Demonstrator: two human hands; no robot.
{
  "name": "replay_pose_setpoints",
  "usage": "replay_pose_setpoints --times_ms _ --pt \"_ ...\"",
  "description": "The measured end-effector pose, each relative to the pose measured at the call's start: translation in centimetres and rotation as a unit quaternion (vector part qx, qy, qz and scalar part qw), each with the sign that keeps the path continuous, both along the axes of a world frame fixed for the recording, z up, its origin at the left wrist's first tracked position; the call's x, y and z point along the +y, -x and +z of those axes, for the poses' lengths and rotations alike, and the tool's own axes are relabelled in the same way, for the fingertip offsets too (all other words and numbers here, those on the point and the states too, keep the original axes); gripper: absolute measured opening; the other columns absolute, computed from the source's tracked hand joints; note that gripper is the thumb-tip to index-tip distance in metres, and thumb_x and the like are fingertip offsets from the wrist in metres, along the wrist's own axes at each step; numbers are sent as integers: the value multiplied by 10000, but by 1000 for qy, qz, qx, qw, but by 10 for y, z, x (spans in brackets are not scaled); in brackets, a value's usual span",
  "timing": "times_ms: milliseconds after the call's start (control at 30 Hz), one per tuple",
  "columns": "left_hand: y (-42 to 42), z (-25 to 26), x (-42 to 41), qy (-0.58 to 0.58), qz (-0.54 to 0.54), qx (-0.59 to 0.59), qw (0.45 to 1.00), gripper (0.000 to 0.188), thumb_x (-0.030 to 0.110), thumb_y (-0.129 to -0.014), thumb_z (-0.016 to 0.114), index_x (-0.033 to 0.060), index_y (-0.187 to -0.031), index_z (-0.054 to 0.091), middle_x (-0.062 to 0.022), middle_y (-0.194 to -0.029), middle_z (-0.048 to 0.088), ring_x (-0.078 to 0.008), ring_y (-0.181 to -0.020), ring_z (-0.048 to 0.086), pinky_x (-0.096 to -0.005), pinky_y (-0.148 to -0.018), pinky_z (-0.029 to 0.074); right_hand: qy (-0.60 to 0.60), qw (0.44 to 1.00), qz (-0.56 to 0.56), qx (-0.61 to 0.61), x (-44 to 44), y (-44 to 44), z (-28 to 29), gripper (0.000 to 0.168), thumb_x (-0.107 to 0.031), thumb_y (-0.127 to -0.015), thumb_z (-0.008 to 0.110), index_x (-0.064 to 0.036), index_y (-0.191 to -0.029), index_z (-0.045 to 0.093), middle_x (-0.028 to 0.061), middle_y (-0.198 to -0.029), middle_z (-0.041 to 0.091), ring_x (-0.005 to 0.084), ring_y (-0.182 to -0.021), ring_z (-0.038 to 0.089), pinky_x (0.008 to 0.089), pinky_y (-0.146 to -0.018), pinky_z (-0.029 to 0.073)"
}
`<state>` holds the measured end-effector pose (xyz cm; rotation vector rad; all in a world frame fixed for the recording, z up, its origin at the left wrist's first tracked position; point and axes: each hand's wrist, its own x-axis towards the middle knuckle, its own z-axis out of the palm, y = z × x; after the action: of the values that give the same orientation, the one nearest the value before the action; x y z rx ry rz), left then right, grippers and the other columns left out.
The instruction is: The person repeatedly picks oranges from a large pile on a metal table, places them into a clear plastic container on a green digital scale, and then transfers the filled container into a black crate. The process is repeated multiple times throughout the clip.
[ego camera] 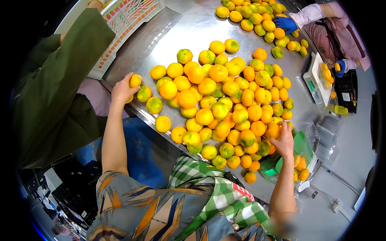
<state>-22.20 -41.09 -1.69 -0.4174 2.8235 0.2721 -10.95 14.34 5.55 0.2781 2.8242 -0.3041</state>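
Observation:
A large heap of yellow-orange and greenish mandarins [218, 111] spreads over the stainless-steel table [132, 45] before me. At the table's left edge my left hand [122, 90] has a yellow mandarin [135, 80] between thumb and fingers. Another fruit shows partly below that hand, and a greenish mandarin [144, 93] lies beside my thumb. On the heap's right side my right hand [285, 141] grips an orange mandarin [273, 131]. Right by my right forearm stands a green scale [302, 145] with a lit display. Several mandarins [301, 172] sit on it, partly hidden by my arm.
Across the table, a co-worker's blue-gloved hand [286, 24] touches a second heap [256, 15]. Their other glove [340, 68] holds a mandarin near a white scale [312, 78]. Clear plastic containers [328, 135] are stacked at right. A person in a green sleeve [81, 54] stands left, near a white crate [126, 21].

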Motion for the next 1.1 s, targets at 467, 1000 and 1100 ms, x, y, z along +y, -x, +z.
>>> replay_pose_setpoints --times_ms 467,1000,1100 --pt "-15 31 100 -89 -203 5 975 603 297 -731 748 156 -1283 550 -143 -1111 636 -331 -1014 615 -416 -845 501 74 972 108 195 -55 0 -10 403 -103 -717 716 -60 -1101 600 155 -1087 574 339 -1014 556 416 -881 466" --pt "-88 28 93 -126 -187 81 971 542 253 -750 753 166 -1250 564 -113 -1053 638 -327 -984 623 -409 -825 509 60 961 235 130 -126 30 -27 539 -173 -615 737 -175 -1125 560 135 -1025 496 323 -1026 484 430 -814 469" --pt "-103 37 106 -155 -196 112 962 463 227 -751 748 143 -1182 600 -114 -1012 631 -336 -943 623 -416 -800 510 58 964 223 132 -109 16 -11 524 -166 -607 730 -169 -1104 562 137 -1017 492 326 -1015 484 426 -805 475"
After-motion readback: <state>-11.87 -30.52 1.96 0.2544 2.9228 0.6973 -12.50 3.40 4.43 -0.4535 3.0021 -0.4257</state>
